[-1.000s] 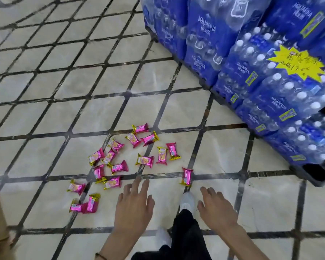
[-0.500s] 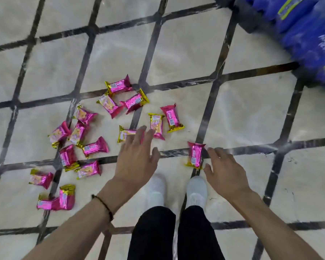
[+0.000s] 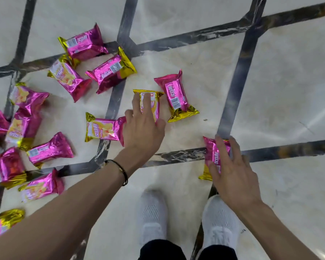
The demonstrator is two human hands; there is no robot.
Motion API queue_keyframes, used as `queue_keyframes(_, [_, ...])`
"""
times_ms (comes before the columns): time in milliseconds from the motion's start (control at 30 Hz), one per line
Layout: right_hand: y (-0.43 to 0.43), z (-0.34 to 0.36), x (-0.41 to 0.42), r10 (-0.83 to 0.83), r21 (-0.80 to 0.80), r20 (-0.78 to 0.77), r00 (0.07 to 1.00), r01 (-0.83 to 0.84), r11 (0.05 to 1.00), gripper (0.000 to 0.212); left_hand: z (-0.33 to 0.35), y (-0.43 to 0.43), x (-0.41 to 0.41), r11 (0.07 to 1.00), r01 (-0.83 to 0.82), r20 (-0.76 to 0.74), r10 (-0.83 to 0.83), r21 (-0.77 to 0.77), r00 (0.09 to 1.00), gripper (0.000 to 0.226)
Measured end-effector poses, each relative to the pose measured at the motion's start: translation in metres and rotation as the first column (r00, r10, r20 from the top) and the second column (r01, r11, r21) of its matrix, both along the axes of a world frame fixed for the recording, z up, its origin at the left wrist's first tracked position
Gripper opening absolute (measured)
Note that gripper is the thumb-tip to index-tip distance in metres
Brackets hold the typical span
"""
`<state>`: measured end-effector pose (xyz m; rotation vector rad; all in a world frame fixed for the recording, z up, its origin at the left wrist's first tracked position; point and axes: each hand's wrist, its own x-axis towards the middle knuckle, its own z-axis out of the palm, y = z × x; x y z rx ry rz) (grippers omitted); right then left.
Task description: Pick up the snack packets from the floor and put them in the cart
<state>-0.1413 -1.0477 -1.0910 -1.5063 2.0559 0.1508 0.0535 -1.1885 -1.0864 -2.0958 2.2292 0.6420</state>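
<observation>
Nearest: two white shoes [image 3: 153, 212] below dark trouser legs [image 3: 161, 250], standing on a pale tiled floor [image 3: 280, 91] with dark inlaid strips. Right hand [image 3: 233, 175]: grip open, fingers spread flat over a pink packet [image 3: 211, 147] that lies across a dark strip just ahead of the right shoe, thumb along the packet's left edge. Left hand [image 3: 143, 132], black cord bracelet [image 3: 123, 171] at the wrist: grip open, fingers laid straight over a yellow-faced packet [image 3: 156, 104], thumb at its near end. The hand's outer edge touches a second yellow-faced packet [image 3: 101, 128] to its left. Just right of the covered one lies a barcode-side packet [image 3: 176, 96], pink with gold ends. Left margin: a loose scatter of further packets [image 3: 49, 151], all on the floor. Farthest: three bunched packets [image 3: 111, 71] near a strip crossing.
</observation>
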Motion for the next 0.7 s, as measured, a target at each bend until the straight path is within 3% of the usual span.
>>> queue_keyframes(233, [-0.013, -0.047, 0.014, 0.008, 0.064, -0.071, 0.997, -0.004, 0.998, 0.071, -0.059, -0.026, 0.010, 0.997, -0.017, 0.092, 0.010, 0.069, 0.996, 0.081])
queue_keyframes(367, [-0.012, -0.046, 0.015, 0.001, 0.052, -0.078, 0.997, 0.003, 0.999, 0.066, -0.064, -0.025, 0.011, 0.999, -0.005, 0.054, 0.003, 0.041, 0.999, 0.074])
queue_keyframes(700, [-0.016, 0.042, 0.015, 0.036, -0.054, -0.061, 0.997, -0.039, 0.998, 0.068, 0.025, 0.014, 0.026, 0.997, -0.071, -0.051, 0.073, 0.026, 0.996, 0.072])
